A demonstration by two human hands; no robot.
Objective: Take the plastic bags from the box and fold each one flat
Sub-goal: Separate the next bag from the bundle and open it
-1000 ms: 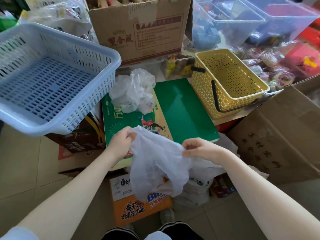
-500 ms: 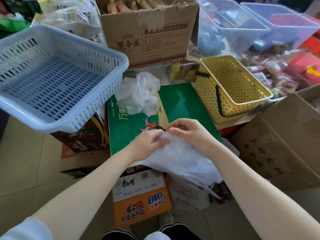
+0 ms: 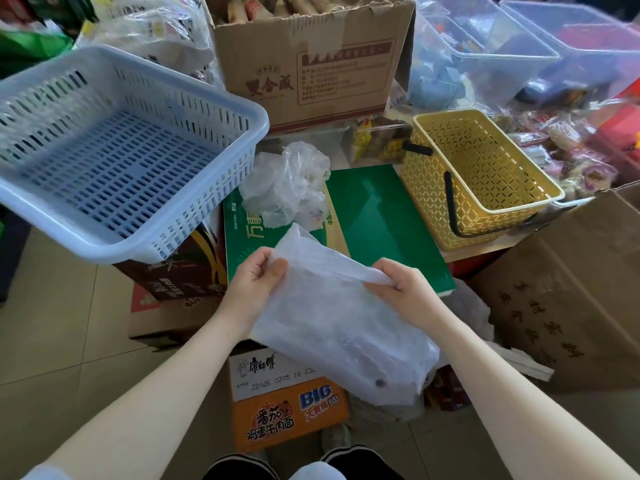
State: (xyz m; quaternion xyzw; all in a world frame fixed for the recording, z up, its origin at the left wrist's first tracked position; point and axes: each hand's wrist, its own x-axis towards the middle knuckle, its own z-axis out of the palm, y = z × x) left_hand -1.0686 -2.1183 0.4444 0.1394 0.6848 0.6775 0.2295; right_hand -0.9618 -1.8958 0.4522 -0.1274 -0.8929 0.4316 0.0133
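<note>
Bag [image 3: 332, 327] is hanging between our hands in front of us, over the noodle carton [image 3: 287, 407]. We are pinching its upper left corner with our left hand [image 3: 256, 282], fingers curled round the plastic, and our right hand [image 3: 401, 289] is gripping the top right edge. Beyond it, a crumpled bag [image 3: 287, 185] is lying on the green box [image 3: 381, 223]. A blue basket [image 3: 114, 150] is sitting to the left, a yellow basket [image 3: 481, 178] to the right.
</note>
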